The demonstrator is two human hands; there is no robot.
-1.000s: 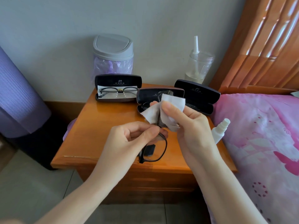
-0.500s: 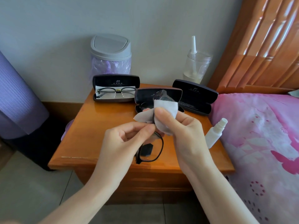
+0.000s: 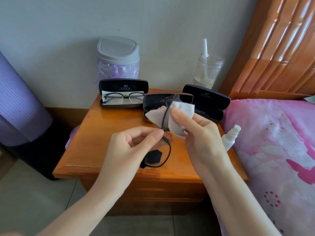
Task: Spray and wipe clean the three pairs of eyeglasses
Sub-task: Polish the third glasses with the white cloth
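The glasses are up in the air at the middle of the frame, over the wooden table, turned on end so one lens sits above the other. The left hand pinches the thin dark frame near the bridge between thumb and forefinger, the other fingers curled loosely beneath. The right hand holds a pale cloth folded over the upper lens, thumb on the near face and fingers behind it, so the lens is sandwiched in fabric.

To my eye this pair is light and a bit springy, with a slim rim that would twist if squeezed hard. The lenses look slick, more so if wet with spray, and bare skin would smear them. The bridge or the rim edge seems the sound place to hold, with only the cloth on the glass. The cloth is soft and limp, so it needs pinching from both sides to stay put.

A second pair lies in an open case toward the upper left of the table. Two more open cases stand behind the hands, one in the middle and one to the right; I cannot tell what either holds. A small white spray bottle lies at the right edge of the table, beside the pink bed.
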